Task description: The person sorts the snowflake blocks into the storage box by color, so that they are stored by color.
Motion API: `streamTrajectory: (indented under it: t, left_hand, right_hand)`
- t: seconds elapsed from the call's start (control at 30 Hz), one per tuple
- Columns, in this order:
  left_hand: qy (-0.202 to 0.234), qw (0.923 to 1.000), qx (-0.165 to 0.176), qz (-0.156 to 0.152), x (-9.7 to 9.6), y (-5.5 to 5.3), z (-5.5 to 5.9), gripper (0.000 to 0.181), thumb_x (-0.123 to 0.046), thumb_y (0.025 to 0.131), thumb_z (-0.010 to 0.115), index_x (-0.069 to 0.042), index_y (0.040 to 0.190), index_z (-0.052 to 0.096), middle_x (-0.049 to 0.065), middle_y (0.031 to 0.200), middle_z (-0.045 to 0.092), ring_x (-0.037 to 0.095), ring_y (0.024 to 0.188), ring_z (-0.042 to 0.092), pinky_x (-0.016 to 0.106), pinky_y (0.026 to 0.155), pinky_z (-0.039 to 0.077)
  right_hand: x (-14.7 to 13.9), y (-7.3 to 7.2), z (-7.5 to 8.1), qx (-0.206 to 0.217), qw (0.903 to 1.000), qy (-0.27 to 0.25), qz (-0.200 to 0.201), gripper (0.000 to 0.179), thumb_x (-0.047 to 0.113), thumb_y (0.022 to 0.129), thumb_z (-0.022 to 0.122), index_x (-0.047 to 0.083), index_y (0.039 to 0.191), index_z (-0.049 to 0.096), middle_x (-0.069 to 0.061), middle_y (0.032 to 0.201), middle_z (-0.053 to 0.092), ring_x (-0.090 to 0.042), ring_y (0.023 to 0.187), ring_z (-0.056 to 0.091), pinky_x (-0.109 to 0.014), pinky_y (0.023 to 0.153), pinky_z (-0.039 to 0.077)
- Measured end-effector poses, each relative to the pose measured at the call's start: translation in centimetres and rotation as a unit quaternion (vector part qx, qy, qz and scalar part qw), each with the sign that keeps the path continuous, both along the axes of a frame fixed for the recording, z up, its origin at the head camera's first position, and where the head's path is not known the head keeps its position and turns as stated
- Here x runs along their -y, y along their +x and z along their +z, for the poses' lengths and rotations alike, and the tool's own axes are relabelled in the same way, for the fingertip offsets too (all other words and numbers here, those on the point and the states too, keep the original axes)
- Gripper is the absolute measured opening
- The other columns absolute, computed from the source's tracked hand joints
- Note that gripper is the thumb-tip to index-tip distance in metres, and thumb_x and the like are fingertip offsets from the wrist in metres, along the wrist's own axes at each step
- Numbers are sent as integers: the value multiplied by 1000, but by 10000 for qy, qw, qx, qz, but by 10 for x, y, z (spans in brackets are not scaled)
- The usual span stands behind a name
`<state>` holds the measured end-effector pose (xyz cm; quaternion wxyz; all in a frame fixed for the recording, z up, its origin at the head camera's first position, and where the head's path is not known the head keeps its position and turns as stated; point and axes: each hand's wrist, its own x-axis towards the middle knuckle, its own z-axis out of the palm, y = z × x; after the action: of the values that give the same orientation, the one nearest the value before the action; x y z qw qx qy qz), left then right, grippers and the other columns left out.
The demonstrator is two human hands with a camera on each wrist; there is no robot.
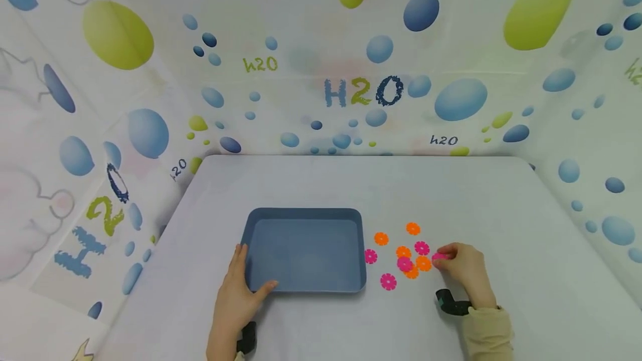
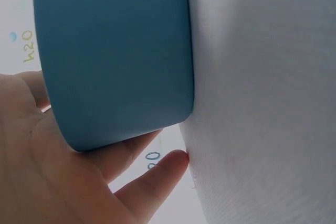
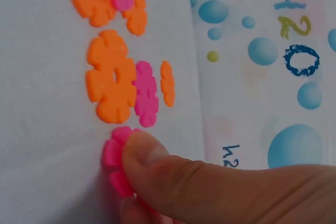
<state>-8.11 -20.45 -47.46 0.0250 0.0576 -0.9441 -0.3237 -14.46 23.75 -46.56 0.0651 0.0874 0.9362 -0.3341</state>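
A shallow blue-grey tray (image 1: 305, 255) lies on the white table. My left hand (image 1: 234, 299) rests at its near left corner, fingers extended along the outer left side and thumb over the near rim. In the left wrist view the tray's corner (image 2: 115, 66) sits against the palm, with fingers (image 2: 157, 184) reaching past it. My right hand (image 1: 463, 269) pinches a pink flower-shaped disc (image 3: 116, 156) between thumb and fingers, right of the other pieces. Beside it lie an orange flower-shaped disc (image 3: 110, 80) and a pink one (image 3: 146, 94).
Several more orange and pink discs lie scattered right of the tray, among them an orange disc (image 1: 381, 238) and a pink disc (image 1: 388, 281). Some overlap. Patterned cloth (image 1: 311, 93) hangs behind and beside the table (image 1: 401, 183).
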Motion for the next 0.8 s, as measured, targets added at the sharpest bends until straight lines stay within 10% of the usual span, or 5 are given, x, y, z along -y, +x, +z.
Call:
streamTrajectory:
  t: [0.37,0.67,0.8]
  left_hand:
    - [-36,9999,-131,38,7,4,-2,104,-46,81,75,0,154,16,26,160,13,50,139,31,63,99,41]
    - [30,9994,-326,85,9,1,-6,103,-44,79,77,2,153,21,24,160,17,47,138,34,60,101,41]
    - [81,9993,-350,34,6,-1,-9,102,-44,79,77,3,152,23,24,160,19,45,140,33,60,104,39]
  right_hand:
    - [54,-33,22,348,9839,-1721,327,37,18,90,68,-11,111,62,-16,92,73,-17,73,72,-31,72,58]
    - [193,-70,25,880,8987,-4054,1424,32,1,97,54,-14,125,55,-30,110,67,-28,91,74,-40,86,56]
    - [236,-79,14,1298,8772,-4353,1557,34,-1,98,49,-15,129,51,-32,116,64,-31,98,72,-39,87,56]
